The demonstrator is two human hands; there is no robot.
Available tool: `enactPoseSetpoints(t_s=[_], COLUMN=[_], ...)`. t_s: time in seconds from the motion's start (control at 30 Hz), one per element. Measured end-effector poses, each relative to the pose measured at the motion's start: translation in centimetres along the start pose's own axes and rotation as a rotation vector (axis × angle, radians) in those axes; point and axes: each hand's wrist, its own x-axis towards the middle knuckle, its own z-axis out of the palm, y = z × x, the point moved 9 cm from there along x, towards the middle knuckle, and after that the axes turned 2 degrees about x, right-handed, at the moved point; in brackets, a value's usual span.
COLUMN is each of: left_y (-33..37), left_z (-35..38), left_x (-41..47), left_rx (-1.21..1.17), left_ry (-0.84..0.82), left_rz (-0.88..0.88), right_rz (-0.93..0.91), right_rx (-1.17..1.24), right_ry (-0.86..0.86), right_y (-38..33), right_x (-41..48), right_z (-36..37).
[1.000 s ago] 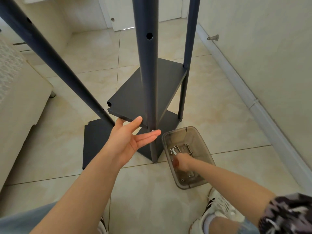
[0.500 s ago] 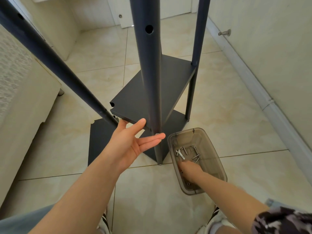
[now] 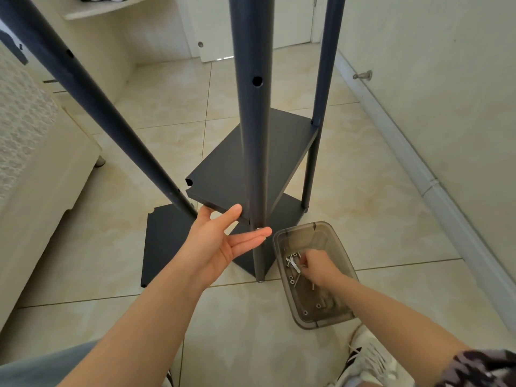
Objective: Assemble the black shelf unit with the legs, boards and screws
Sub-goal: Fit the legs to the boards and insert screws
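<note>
Your left hand [image 3: 220, 241] lies spread, fingers straight under the upper board's [image 3: 223, 177] front edge beside the near leg [image 3: 252, 135], your right hand [image 3: 317, 265] curls among the screws [image 3: 290, 259] in the clear box [image 3: 307, 233] on the floor [image 3: 363, 191], whether it pinches any you cannot tell.

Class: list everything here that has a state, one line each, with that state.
left hand, open, at the upper board's front edge
right hand, in the plastic box, fingers curled among screws; grip unclear
upper board, raised, left corner notch unattached
left leg, tilted
front leg, upright, upper hole empty
plastic box, lidless
</note>
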Motion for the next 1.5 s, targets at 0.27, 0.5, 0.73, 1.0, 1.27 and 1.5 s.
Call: enactPoseSetpoints(t_s=[0.27,0.5,0.73,1.0,1.27,1.5], left_y=[-0.4,-0.4,0.0,-0.3,0.5,2.3], left_z=[0.2,0.4,-0.3,-0.3,0.5,-0.2], left_x=[0.0,-0.3,0.1,0.1,-0.2,0.0], left_rx=[-0.036,-0.093,-0.103,-0.161,-0.295,-0.464], left_ry=[-0.029,-0.070,-0.074,-0.076,-0.121,-0.054], left_rz=[-0.001,-0.018,-0.004,0.030,0.047,0.084], right_rz=[0.035,0.087,0.040,0.009,0.006,-0.082], right_rx=[0.454,0.636,1.103,1.138,1.086,1.090], right_ry=[0.217,0.041,-0.171,-0.091,0.035,0.078], right_y=[-5.9,-10.6,-13.5,-14.8,-15.5,-19.1], right_x=[-1.3,-7.1,-8.9,-8.5,-8.2,-7.0], right_z=[-14.5,-19.6,-17.3,-16.7,-18.1,-19.1])
